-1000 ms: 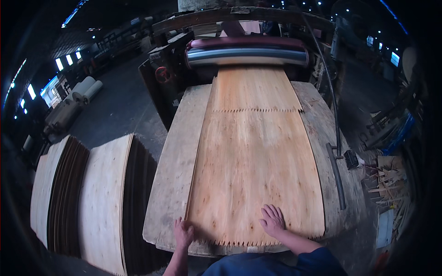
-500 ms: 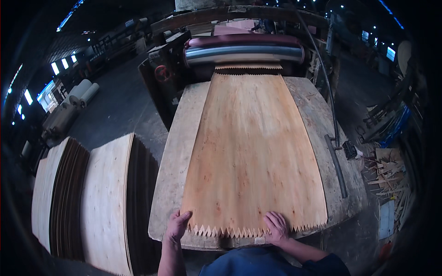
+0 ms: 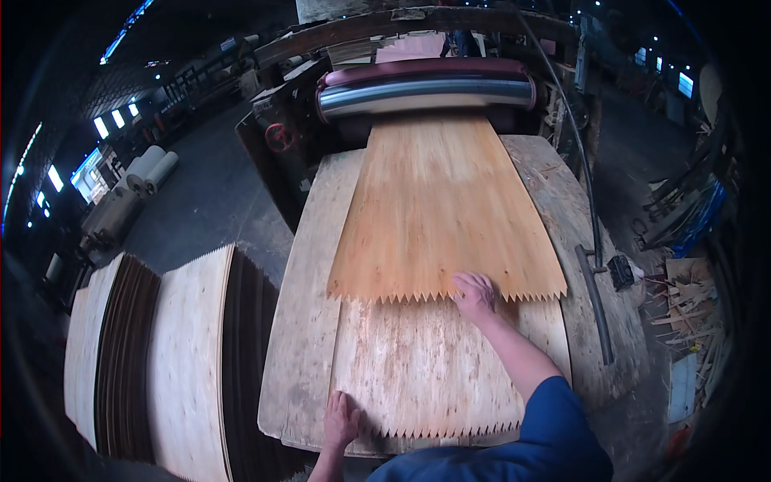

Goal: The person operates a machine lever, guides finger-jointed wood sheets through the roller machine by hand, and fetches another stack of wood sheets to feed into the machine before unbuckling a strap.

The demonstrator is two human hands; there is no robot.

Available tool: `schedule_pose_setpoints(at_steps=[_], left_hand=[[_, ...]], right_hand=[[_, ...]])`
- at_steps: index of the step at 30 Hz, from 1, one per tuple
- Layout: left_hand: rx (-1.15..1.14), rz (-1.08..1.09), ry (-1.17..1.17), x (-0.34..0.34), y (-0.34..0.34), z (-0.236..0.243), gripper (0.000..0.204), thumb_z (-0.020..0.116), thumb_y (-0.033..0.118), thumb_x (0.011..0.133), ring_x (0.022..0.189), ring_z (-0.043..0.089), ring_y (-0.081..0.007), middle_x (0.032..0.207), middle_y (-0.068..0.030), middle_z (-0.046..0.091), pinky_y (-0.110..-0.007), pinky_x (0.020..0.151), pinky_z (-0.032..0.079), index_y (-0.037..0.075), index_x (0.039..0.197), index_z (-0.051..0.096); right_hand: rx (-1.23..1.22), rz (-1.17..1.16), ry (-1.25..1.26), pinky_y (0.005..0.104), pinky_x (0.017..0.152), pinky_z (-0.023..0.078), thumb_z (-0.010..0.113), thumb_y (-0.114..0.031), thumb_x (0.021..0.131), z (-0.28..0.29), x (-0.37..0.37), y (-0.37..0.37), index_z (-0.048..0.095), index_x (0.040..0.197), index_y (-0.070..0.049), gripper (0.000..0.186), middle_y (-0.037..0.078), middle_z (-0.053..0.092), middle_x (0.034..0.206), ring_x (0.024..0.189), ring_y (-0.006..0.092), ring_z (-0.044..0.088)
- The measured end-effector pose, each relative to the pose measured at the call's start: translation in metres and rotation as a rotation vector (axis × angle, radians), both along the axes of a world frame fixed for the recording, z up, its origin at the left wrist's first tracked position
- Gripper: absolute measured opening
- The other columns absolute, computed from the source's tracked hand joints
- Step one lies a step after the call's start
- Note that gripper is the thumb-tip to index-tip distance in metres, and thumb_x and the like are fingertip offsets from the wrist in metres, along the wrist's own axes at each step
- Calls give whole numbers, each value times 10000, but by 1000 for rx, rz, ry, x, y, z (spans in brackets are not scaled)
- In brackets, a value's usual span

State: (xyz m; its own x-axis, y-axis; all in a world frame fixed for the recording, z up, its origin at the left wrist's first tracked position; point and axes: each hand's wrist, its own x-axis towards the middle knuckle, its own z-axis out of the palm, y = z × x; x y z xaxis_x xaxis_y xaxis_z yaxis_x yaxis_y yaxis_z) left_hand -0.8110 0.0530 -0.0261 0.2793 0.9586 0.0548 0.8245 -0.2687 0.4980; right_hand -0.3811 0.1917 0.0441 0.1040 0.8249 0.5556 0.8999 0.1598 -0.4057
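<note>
A tan wood veneer sheet [image 3: 446, 217] with a saw-toothed near edge lies over a paler, speckled veneer sheet [image 3: 426, 361] on the worn table. Its far end reaches the rollers. My right hand [image 3: 475, 296] is stretched forward, its fingers bent over the tan sheet's near edge and holding it; the thumb side is partly hidden. Down at the near left corner of the paler sheet, my left hand [image 3: 341, 419] rests with fingers extended, holding nothing. A shiny metal roller [image 3: 426, 95] spans the machine beyond the table, below a dark red roller [image 3: 426, 71].
Stacks of toothed veneer [image 3: 189, 353] stand left of the table [image 3: 301, 345]. A metal bar [image 3: 596, 309] lies along its right side. Wood scraps [image 3: 691, 305] litter the floor at right. A red handwheel [image 3: 279, 137] sits on the machine's left; pale rolls [image 3: 151, 170] lie farther left.
The tan sheet has slid forward to the rollers, exposing the paler sheet beneath. My right hand has moved forward with its near edge; my left hand is lower and slightly right.
</note>
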Motion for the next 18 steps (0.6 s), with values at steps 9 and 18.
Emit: schedule_pose_setpoints(at_steps=[9, 18], left_hand=[[107, 382, -91, -10, -10, -11, 660, 659, 228, 805, 1270, 394, -462, 1394, -248, 426, -498, 1057, 338, -25, 1359, 403], [-509, 374, -298, -16, 23, 62, 342, 679, 259, 805, 752, 667, -272, 813, -150, 678, -371, 708, 505, 17, 1046, 657]], right_hand=[[-338, 4, 1, 468, 1107, 246, 539, -277, 882, -81, -41, -94, 518, 1287, -78, 452, 114, 422, 1413, 1349, 287, 333], [-605, 148, -123, 491, 1158, 128, 546, -506, 869, -69, -77, -245, 409, 1415, -108, 688, 76, 307, 1521, 1425, 273, 217]])
